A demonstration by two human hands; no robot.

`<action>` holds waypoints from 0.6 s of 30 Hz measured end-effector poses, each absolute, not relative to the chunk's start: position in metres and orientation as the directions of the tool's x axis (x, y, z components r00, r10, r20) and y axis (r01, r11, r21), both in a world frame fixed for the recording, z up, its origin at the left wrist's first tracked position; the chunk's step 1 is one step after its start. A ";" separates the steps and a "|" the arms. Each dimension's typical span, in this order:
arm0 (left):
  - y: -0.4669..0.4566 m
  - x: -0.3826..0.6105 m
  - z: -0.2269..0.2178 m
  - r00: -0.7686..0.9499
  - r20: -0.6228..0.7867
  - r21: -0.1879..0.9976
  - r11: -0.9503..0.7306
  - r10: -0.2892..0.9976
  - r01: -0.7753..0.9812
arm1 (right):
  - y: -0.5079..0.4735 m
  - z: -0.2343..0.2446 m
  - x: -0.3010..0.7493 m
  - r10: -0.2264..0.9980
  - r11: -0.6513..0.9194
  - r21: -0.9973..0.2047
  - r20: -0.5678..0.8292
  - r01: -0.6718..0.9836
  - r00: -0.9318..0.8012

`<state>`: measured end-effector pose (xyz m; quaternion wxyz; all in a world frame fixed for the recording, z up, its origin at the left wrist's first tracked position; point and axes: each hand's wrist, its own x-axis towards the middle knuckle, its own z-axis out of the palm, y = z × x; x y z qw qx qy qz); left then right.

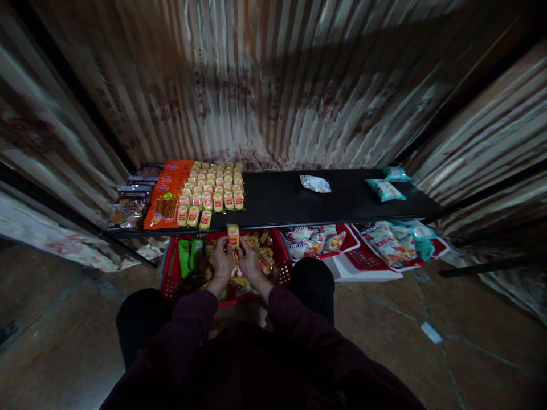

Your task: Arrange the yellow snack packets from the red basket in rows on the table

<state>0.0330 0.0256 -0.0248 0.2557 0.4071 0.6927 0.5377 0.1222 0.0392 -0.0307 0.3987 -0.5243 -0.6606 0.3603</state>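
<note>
A small yellow-wrapped snack cake [233, 234] with a red and white label stands upright between my fingertips, just in front of the shelf edge. My left hand [223, 261] pinches it from one side and my right hand [249, 261] from the other. Beneath both hands is a red basket [284, 257] with many more yellow packets and some green packets [185, 256] at its left. On the black shelf [273, 199], matching yellow snack cakes [218, 199] stand in close rows, the front row being shorter.
Orange packets [164, 196] and dark brown packets [128, 206] lie at the shelf's left end. A white packet [315, 183] and teal packets [386, 190] lie farther right. Under the shelf, red trays [363, 259] hold more bags. A striped curtain [265, 102] hangs behind.
</note>
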 end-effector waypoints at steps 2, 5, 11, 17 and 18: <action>0.030 0.030 -0.019 -0.542 0.110 0.947 0.077 0.833 0.311 | 0.047 -0.027 0.119 0.974 0.224 -0.893 0.187 0.390 -0.131; 0.038 0.026 -0.012 -0.545 0.156 0.936 0.053 0.824 0.348 | 0.059 -0.019 0.113 0.964 0.265 -0.875 0.230 0.406 -0.133; 0.061 0.012 -0.001 -0.566 0.162 0.925 0.076 0.808 0.373 | 0.084 -0.006 0.097 0.949 0.316 -0.855 0.284 0.412 -0.137; 0.082 0.000 0.006 -0.570 0.188 0.868 0.136 0.800 0.478 | 0.107 -0.001 0.082 0.952 0.307 -0.860 0.273 0.407 -0.141; 0.084 -0.001 0.006 -0.572 0.191 0.858 0.148 0.797 0.492 | 0.110 0.000 0.081 0.955 0.297 -0.862 0.260 0.410 -0.146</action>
